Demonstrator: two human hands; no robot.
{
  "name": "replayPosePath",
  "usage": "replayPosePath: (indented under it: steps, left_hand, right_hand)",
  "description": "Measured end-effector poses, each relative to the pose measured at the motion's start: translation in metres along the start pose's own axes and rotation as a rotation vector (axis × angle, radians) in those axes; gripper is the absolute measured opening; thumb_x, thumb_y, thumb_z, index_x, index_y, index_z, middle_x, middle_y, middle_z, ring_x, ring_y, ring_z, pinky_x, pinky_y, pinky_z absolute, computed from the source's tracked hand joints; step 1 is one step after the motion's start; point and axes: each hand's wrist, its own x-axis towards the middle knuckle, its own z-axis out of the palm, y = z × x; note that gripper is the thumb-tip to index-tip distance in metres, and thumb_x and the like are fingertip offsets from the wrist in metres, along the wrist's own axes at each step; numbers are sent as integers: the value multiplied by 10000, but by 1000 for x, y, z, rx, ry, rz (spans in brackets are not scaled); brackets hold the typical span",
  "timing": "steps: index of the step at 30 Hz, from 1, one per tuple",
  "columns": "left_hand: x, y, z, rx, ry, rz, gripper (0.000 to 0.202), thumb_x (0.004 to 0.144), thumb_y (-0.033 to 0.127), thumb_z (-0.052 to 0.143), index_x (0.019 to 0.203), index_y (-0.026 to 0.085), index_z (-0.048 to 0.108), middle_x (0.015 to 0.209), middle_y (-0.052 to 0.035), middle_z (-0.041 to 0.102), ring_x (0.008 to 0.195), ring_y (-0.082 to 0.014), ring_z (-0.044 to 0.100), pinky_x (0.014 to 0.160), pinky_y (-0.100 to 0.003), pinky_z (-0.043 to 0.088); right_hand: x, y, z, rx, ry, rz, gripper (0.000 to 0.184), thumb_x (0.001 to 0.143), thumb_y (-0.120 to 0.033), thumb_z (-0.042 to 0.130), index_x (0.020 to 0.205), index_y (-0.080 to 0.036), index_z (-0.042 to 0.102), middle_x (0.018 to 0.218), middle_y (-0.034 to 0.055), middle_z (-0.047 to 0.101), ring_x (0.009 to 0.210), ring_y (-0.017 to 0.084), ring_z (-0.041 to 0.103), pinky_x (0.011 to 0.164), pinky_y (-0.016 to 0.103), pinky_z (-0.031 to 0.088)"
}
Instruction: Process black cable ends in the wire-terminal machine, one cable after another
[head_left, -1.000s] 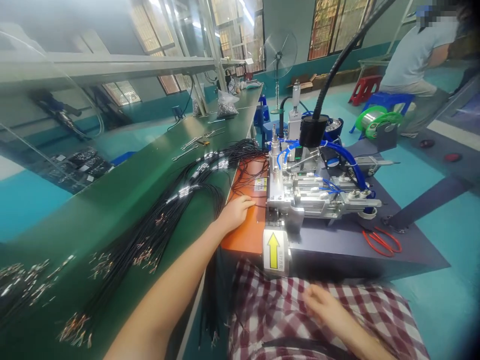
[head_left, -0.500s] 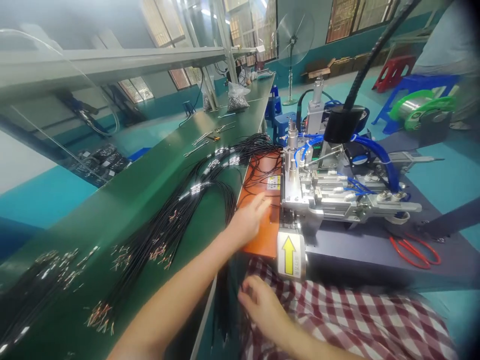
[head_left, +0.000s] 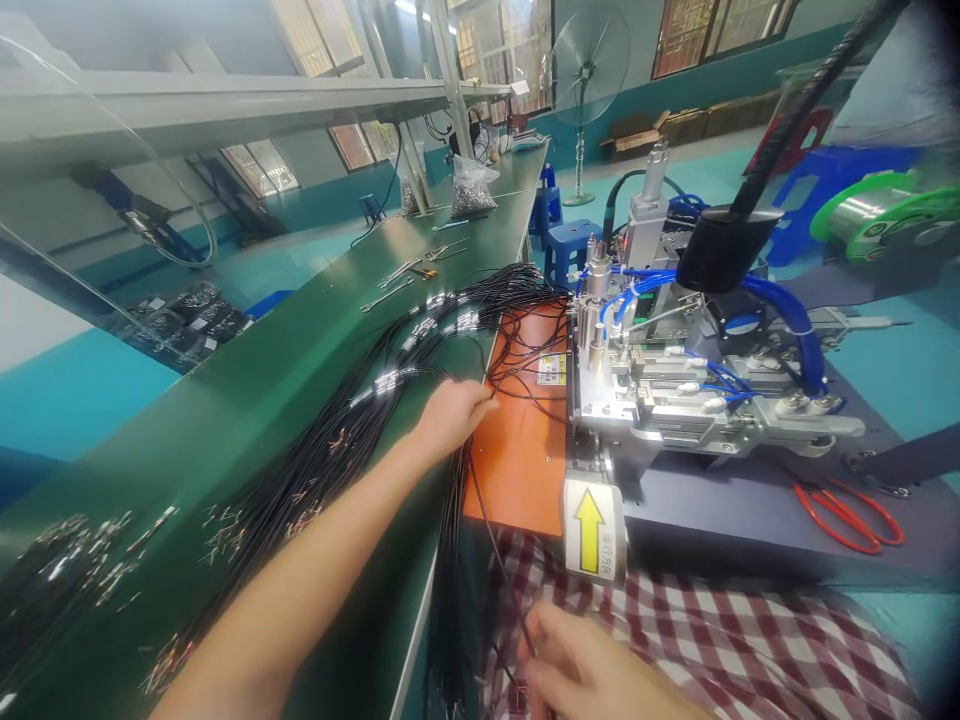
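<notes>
The black wire (head_left: pixel 495 540) runs from 11 to 5 o'clock between our hands: the left hand (head_left: pixel 450 415) pinches its top, and the right hand (head_left: pixel 592 670) seems closed on its bottom.

In front of me a silver metal machine with blue air hoses (head_left: pixel 675 390) stands beside a flat orange mat (head_left: pixel 517 460). On its near corner is a white label with a yellow arrow (head_left: pixel 591 525). Red-handled scissors (head_left: pixel 847 505) lie to my right. Far down my long green bench (head_left: pixel 247 400) are steel wrenches (head_left: pixel 390 292) and a clear plastic bag (head_left: pixel 472 185).
</notes>
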Motion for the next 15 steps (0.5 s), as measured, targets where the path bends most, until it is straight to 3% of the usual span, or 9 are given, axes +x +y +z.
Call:
replayPosePath:
  steps: [4,7,10,13,15]
  left_hand:
    - [41,-6,15,-110,-18,-103,320,911,343,556,1176,165,570,1195,-83,586,1003,-226,603,839,-418,528]
    - [46,-9,23,-199,-48,-162,321,910,345,556,1171,160,574,1186,-78,589,1002,-232,604,836,-418,529]
    - [31,-14,18,-257,-28,-218,324,910,347,557,1165,148,571,1147,-76,601,962,-218,616,804,-405,537]
    - [-1,-17,3,-249,74,-298,372,909,465,503,1070,138,578,965,-52,620,846,-198,610,723,-347,510]
    - [-28,-15,-3,-219,111,-359,464,801,583,576,975,153,570,819,-26,592,764,-202,581,653,-315,453]
  right_hand:
    - [-8,2,-3,-69,2,-5,125,852,-177,479,948,-193,557,771,10,721,681,134,626,604,194,413]
    - [-17,-9,-8,-122,40,-11,233,868,-169,446,1066,-187,568,809,38,756,673,146,654,596,197,420]
    - [-17,-19,-7,-168,47,-30,275,866,-176,438,1084,-198,603,795,46,766,666,166,680,569,204,421]
    - [5,-19,3,-132,6,-147,275,816,-195,532,1060,-224,655,774,23,752,720,186,694,633,226,446]
    - [30,-15,11,86,58,-203,187,793,-224,592,957,-214,680,787,3,722,632,150,667,599,226,435]
